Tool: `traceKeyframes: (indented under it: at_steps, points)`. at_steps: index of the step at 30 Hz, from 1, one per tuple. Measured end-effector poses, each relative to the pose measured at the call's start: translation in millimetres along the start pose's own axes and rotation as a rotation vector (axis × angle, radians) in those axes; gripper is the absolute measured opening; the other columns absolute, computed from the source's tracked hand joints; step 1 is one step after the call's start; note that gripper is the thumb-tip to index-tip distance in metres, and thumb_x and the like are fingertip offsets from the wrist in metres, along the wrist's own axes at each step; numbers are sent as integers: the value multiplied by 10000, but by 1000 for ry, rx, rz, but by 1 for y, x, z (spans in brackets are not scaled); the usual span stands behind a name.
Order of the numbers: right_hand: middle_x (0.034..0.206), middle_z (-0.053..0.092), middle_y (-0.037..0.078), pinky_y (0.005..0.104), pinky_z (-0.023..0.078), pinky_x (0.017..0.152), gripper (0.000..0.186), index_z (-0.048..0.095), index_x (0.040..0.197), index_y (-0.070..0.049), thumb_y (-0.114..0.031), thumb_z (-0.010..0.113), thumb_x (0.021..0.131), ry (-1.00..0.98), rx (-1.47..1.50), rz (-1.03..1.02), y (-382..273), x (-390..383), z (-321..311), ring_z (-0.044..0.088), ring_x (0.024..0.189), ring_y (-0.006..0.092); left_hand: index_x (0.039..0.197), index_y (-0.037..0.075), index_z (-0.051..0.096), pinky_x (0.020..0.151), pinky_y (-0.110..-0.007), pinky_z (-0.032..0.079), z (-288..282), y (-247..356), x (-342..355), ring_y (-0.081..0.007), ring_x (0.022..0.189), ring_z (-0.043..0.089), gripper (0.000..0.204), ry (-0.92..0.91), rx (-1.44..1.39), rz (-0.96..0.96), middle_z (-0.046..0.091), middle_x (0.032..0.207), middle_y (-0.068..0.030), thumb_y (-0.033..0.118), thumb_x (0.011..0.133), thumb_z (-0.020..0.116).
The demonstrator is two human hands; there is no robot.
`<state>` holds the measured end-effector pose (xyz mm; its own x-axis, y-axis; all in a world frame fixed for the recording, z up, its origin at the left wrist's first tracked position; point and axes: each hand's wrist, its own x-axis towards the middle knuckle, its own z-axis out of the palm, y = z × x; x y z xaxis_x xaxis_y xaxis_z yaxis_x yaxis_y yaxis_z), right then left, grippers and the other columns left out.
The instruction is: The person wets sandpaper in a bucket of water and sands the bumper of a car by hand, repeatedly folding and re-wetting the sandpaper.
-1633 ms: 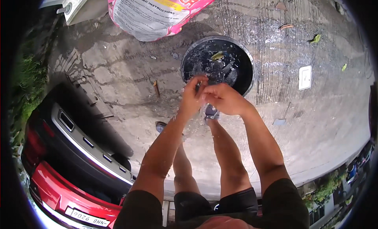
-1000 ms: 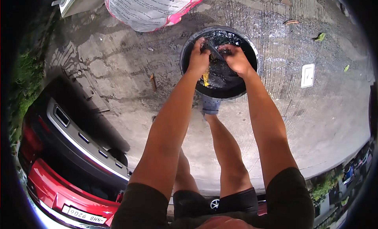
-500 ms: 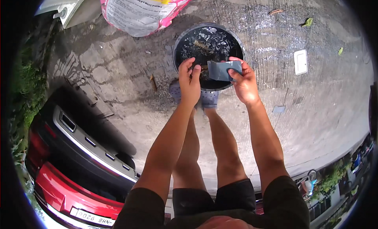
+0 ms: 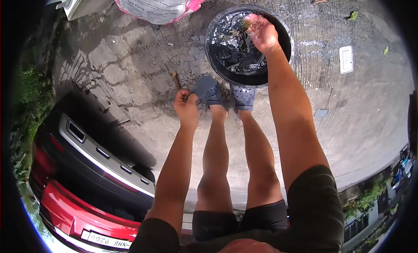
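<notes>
A round black basin [image 4: 214,66] of rippling water stands on the ground just beyond my feet. My right hand [image 4: 262,35] dips into its far right part, fingers stretched out and partly blurred by water. Beside the fingertips shows a small greenish-brown thing [image 4: 246,25] in the water; I cannot make out its kind or whether they touch. My left hand [image 4: 186,106] pinches one end of a dark grey sheet that looks like sandpaper [image 4: 203,87], held out of the water, left of the basin and above my left shoe.
A pink and white sack [image 4: 161,7] lies beyond the basin to the left. On the wet concrete [image 4: 143,79] are a white rectangular lid [image 4: 346,60], a small grey piece [image 4: 321,113] and a brown stick [image 4: 176,80]. A red car [image 4: 87,209] stands at the lower left.
The grey sandpaper has passed from my right hand to my left, which has moved down and left. My right hand has reached into the basin, stirring the water. The basin appears higher and further right.
</notes>
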<state>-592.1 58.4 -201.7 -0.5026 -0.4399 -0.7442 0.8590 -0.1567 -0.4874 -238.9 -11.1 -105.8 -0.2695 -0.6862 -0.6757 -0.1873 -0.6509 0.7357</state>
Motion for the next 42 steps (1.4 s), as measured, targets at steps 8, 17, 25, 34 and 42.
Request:
traceKeyframes:
  at_steps: [8,17,25,34,42]
  points:
    - [998,696,250,463,501,883,400,685,1139,13,-337,519,1040,-1115,-1599,512,77,-246,28,684,956,369,1320,127,536,872,-429,532,-30,-57,-44,-359,1050,669,463,-479,893,-86,664,1202,-211,-5,876,558]
    - [1169,681,226,400,527,992,391,581,1230,110,-191,385,1074,-76,-500,212,-3,-75,26,673,1098,324,1168,150,674,846,-505,530,-33,-101,-83,-406,988,659,288,-868,1205,-51,695,1037,-197,140,895,583]
    - [1064,710,205,460,538,962,365,646,1108,58,-223,453,979,-257,-114,296,-13,-61,-21,688,1007,338,1024,53,666,808,-487,523,-108,-44,-60,-393,938,659,216,-627,1205,-118,680,980,-187,186,865,605]
    - [1247,680,185,407,483,1014,435,608,1368,-111,-307,604,979,-622,-1579,624,72,-299,-52,639,1174,335,1089,-11,647,815,-470,532,-60,-49,-79,-424,951,669,268,-613,1043,-106,676,1013,-261,92,842,658]
    - [1094,713,180,381,523,966,327,647,1147,82,-179,477,1049,-238,-560,291,25,-143,19,692,1031,273,1216,51,623,822,-528,529,-64,-37,-75,-467,940,662,341,-596,1080,-95,693,977,-265,56,877,594]
